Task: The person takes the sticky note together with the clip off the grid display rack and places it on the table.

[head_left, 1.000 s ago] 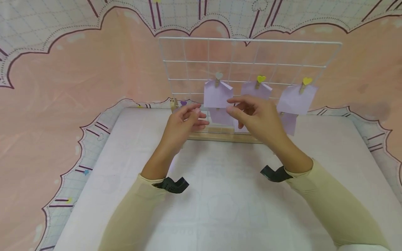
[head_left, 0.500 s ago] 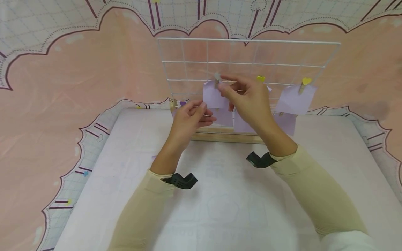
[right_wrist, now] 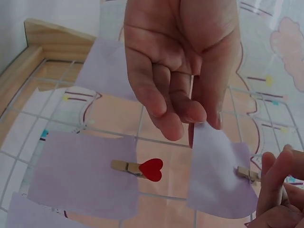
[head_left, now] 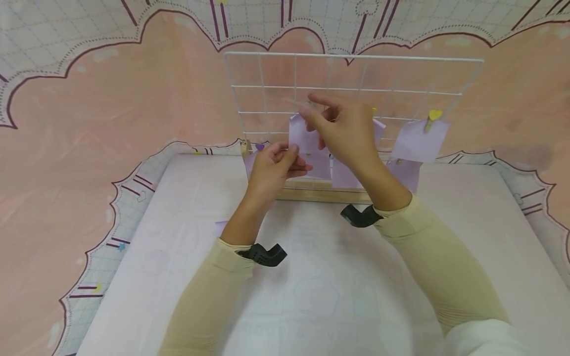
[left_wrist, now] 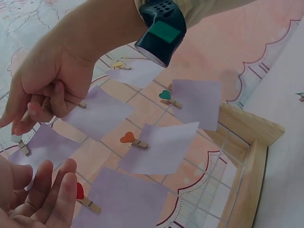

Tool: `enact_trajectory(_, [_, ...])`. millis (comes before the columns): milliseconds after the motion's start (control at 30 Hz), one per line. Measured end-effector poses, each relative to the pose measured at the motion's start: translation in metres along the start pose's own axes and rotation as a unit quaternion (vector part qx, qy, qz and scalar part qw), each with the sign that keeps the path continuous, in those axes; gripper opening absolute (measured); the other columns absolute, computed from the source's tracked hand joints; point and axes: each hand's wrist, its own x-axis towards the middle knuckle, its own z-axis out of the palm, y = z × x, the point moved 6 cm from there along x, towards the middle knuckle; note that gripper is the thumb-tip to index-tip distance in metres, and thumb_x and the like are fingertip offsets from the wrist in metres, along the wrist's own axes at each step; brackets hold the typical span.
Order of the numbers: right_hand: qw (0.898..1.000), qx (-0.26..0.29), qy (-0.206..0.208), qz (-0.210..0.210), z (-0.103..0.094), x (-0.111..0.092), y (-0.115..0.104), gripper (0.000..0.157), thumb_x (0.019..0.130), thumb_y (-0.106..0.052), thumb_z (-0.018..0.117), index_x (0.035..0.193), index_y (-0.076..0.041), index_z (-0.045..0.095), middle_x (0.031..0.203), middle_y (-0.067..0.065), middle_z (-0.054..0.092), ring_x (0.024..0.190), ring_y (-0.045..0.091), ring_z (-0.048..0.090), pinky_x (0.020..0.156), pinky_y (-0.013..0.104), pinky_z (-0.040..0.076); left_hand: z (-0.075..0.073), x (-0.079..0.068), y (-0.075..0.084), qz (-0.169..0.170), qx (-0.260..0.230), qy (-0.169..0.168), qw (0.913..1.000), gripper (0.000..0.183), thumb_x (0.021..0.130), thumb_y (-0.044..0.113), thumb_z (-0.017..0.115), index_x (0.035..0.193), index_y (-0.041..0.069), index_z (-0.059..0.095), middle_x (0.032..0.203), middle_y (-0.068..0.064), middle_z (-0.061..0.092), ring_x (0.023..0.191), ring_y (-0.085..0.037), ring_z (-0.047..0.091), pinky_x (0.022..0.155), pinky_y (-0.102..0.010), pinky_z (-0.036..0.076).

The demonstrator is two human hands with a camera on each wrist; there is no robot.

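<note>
My left hand pinches the lower corner of a light purple paper square between thumb and index finger. A wooden clothespin with a white heart clips that square's top edge to a white wire grid. At the clothespin my right hand has thumb and index finger apart, their tips right by the heart and covering most of it in the head view. The right hand's other fingers are loosely bent. The left hand's remaining fingers stretch out in front of the lower papers.
Other purple squares hang by heart clothespins, among them a yellow one, a red one, an orange one and a green one. A wooden base carries the grid on a white tabletop. Another purple piece lies by the left wrist.
My right hand has moved up and left from beside the paper square to its white-heart clothespin. The left hand has come right and up, onto the square's lower corner.
</note>
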Motion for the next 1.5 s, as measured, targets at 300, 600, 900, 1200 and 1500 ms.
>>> enact_trajectory(300, [0.991, -0.128, -0.027, -0.025, 0.011, 0.007, -0.012, 0.038, 0.105, -0.027, 0.058, 0.138, -0.010, 0.064, 0.072, 0.005, 0.071, 0.044, 0.017, 0.059, 0.043, 0.021, 0.043, -0.004, 0.000, 0.002, 0.017, 0.000, 0.011, 0.9998, 0.023, 0.107, 0.015, 0.053, 0.115, -0.004, 0.061, 0.083, -0.006, 0.067, 0.080, -0.016, 0.076, 0.083, -0.035, 0.063])
enact_trajectory(600, [0.973, -0.225, -0.008, -0.048, 0.014, 0.011, -0.020, 0.030, 0.106, -0.019, 0.054, 0.126, -0.009, 0.073, 0.076, 0.008, 0.075, 0.067, 0.023, 0.068, 0.059, 0.030, 0.049, -0.008, 0.001, 0.000, 0.018, 0.005, 0.018, 0.9997, 0.020, 0.107, 0.015, 0.054, 0.113, -0.003, 0.061, 0.082, -0.005, 0.067, 0.078, -0.015, 0.076, 0.081, -0.034, 0.064])
enact_trajectory(900, [0.971, -0.233, 0.015, -0.045, 0.011, 0.011, -0.016, 0.029, 0.105, -0.021, 0.054, 0.123, -0.010, 0.074, 0.077, 0.010, 0.076, 0.070, 0.026, 0.067, 0.059, 0.034, 0.048, -0.004, 0.005, 0.000, 0.014, 0.012, 0.017, 0.9997, 0.021, 0.106, 0.015, 0.055, 0.114, -0.003, 0.062, 0.082, -0.006, 0.067, 0.078, -0.014, 0.075, 0.082, -0.035, 0.064])
enact_trajectory(1200, [0.974, -0.219, 0.029, -0.058, 0.013, 0.011, -0.015, 0.026, 0.105, -0.020, 0.056, 0.118, -0.008, 0.075, 0.072, 0.008, 0.074, 0.063, 0.024, 0.066, 0.055, 0.031, 0.043, -0.007, 0.004, 0.002, 0.012, 0.019, 0.015, 0.9996, 0.021, 0.106, 0.015, 0.055, 0.115, -0.002, 0.063, 0.083, -0.006, 0.067, 0.079, -0.016, 0.075, 0.082, -0.036, 0.064])
enact_trajectory(1500, [0.978, -0.203, 0.018, -0.054, 0.013, 0.014, -0.016, 0.027, 0.106, -0.021, 0.055, 0.121, -0.008, 0.073, 0.071, 0.007, 0.072, 0.051, 0.021, 0.060, 0.047, 0.028, 0.041, -0.008, 0.005, 0.007, 0.015, 0.031, 0.017, 0.9992, 0.021, 0.105, 0.016, 0.056, 0.117, -0.001, 0.064, 0.087, -0.009, 0.068, 0.082, -0.018, 0.075, 0.083, -0.036, 0.064])
